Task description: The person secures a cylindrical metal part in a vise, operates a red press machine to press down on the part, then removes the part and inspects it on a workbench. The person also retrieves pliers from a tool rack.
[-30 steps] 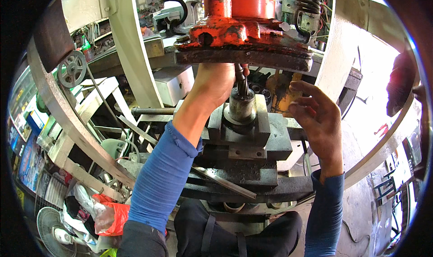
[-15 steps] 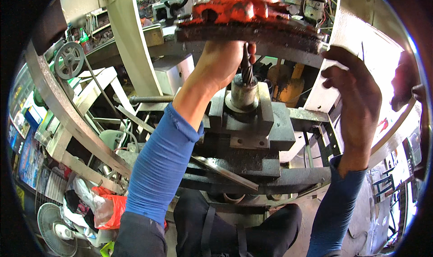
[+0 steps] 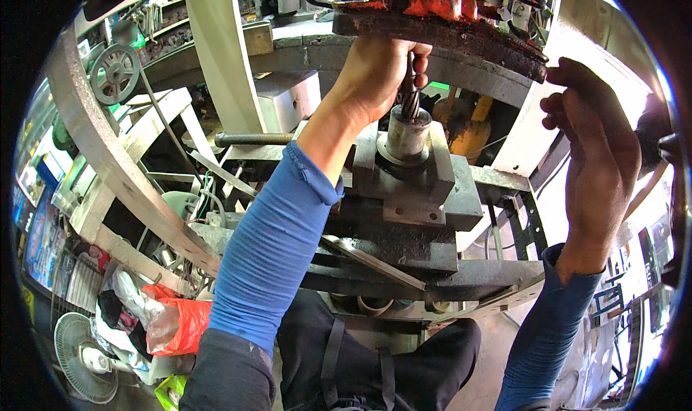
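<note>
My left hand [image 3: 382,76] is wrapped round the upper part of a dark drill bit [image 3: 411,102] with spiral flutes, just under the machine's orange head [image 3: 425,3]. The bit stands upright, its lower end at the mouth of a flanged metal cylinder [image 3: 406,138]. That cylinder sits between the steel jaws of a vise [image 3: 441,169]. My right hand [image 3: 595,148] is raised at the right, fingers bent and apart, their tips close to the rim of the head's dark round plate [image 3: 497,47]. Whether they touch it, I cannot tell. Nothing shows in that hand.
A flat metal bar [image 3: 375,262] slants across in front of the vise. A threaded rod [image 3: 252,138] sticks out at its left. A curved metal frame [image 3: 122,158] and a pulley wheel [image 3: 115,74] stand left. Low left are a fan [image 3: 86,357] and a red bag [image 3: 180,326].
The whole view has shifted, so machine, vise and hands appear farther right. My left hand keeps its hold on the drill bit; my right hand stays raised by the plate's rim.
</note>
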Motion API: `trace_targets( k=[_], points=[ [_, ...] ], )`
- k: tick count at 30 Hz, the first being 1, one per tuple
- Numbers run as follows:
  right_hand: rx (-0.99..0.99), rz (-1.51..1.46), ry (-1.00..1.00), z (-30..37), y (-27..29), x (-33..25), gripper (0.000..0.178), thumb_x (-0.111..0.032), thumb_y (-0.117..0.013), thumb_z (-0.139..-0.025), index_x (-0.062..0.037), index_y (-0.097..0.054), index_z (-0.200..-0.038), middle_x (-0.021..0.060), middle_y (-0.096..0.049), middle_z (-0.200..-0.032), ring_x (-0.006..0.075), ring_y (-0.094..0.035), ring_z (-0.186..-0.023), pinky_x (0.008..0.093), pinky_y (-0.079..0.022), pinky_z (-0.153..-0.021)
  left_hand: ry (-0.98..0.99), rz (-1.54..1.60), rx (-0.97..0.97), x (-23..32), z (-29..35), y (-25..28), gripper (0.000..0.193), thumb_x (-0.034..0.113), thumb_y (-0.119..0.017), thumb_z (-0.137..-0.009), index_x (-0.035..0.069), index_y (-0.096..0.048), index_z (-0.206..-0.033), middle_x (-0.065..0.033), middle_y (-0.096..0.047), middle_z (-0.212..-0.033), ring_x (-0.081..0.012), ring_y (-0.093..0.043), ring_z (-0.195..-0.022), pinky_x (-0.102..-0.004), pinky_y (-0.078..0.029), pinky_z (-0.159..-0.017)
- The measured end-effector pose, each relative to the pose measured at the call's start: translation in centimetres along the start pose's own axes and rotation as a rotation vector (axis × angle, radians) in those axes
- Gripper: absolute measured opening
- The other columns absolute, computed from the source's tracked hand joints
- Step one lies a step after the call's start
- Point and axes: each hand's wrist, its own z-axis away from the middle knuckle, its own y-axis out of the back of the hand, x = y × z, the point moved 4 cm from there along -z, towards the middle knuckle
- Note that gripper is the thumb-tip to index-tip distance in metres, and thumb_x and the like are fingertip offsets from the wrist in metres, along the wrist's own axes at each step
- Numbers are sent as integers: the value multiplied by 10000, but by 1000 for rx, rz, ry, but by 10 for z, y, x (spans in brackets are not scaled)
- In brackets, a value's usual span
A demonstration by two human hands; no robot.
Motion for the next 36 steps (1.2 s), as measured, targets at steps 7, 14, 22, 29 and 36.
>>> trace_targets(
  k=[7,14,22,29,36],
  points=[
    [-190,388,535,-53,32,-9,306,-226,-549,-1082,-89,-691,-1315,143,-714,-1280,262,-721,-1097,391,-582,-966,-12,53,-29,-2,0,-1,249,243,-483,-1034,68,-604,-906,-37,-559,-749,-129,-534,-621,-323,-482,-581],
    [-103,420,654,-72,-37,-55,286,-278,-625,-1028,-84,-725,-1212,126,-723,-1152,239,-711,-1020,368,-566,-891,25,63,-119,-6,0,-4,209,223,-497,-1011,86,-581,-878,-19,-545,-715,-99,-495,-592,-307,-461,-555],
    [-40,256,564,-64,-95,-98,313,-334,-726,-957,-46,-762,-1075,113,-735,-979,196,-699,-908,326,-546,-788,-12,-85,-133,-8,4,-5,305,344,-525,-1021,128,-498,-808,26,-439,-677,-66,-404,-578,-275,-381,-565],
    [-346,459,249,-96,-52,-44,264,-285,-645,-1015,-63,-752,-1112,59,-737,-932,137,-640,-791,311,-515,-738,-85,-165,-170,-13,2,-8,470,554,-373,-1107,141,-524,-941,54,-423,-673,-53,-376,-563,-251,-368,-530],
    [-487,783,47,-97,-43,-38,319,-342,-672,-1005,-60,-788,-1100,28,-630,-727,108,-560,-696,304,-445,-668,-34,-107,-173,-18,-1,-7,419,509,-405,-1112,148,-514,-932,56,-433,-689,-49,-380,-571,-242,-366,-530]
  ],
)
